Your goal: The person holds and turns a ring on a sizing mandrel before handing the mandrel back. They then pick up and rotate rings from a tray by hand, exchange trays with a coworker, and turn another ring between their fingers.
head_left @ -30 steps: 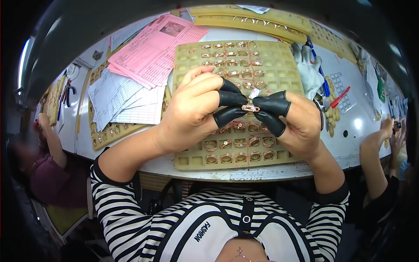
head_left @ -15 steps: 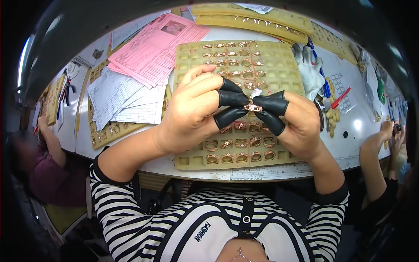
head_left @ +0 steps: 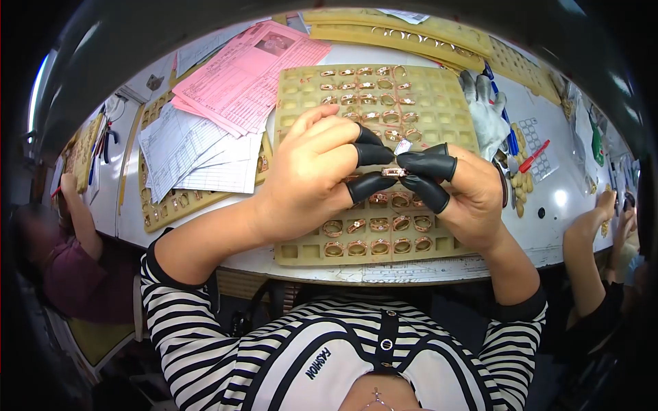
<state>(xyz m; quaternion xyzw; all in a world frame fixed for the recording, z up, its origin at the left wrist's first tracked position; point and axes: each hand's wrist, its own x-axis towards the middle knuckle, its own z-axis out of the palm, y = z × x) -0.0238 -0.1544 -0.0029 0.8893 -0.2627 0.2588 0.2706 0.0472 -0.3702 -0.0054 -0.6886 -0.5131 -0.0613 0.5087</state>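
Observation:
Over the ring tray [head_left: 291, 154], my two hands meet at a rose-gold ring [head_left: 393, 172] set with small stones. My right hand [head_left: 469, 188] pinches it between black-sheathed thumb and finger. My left hand [head_left: 308, 164], also in black finger sleeves, has its thumb at the ring's lower side and its fingertips just above, closed loosely about it. A small whitish tag or piece [head_left: 403, 146] shows above the ring between the fingertips; whether it is attached is unclear. Rows of similar rings [head_left: 379, 225] sit in the pale yellow tray below, partly hidden by my hands.
Pink forms [head_left: 240, 75] and white sheets [head_left: 195, 147] lie at the left, over another ring tray [head_left: 161, 218]. A grey-white glove [head_left: 485, 116], red pen [head_left: 534, 155] and yellowish finger sleeves [head_left: 522, 181] lie at the right. Other people's arms [head_left: 586, 240] show at both sides.
My left hand has shifted slightly right and its thumb and fingers have parted a little. The ring has turned and moved slightly left. My right hand is nearly still.

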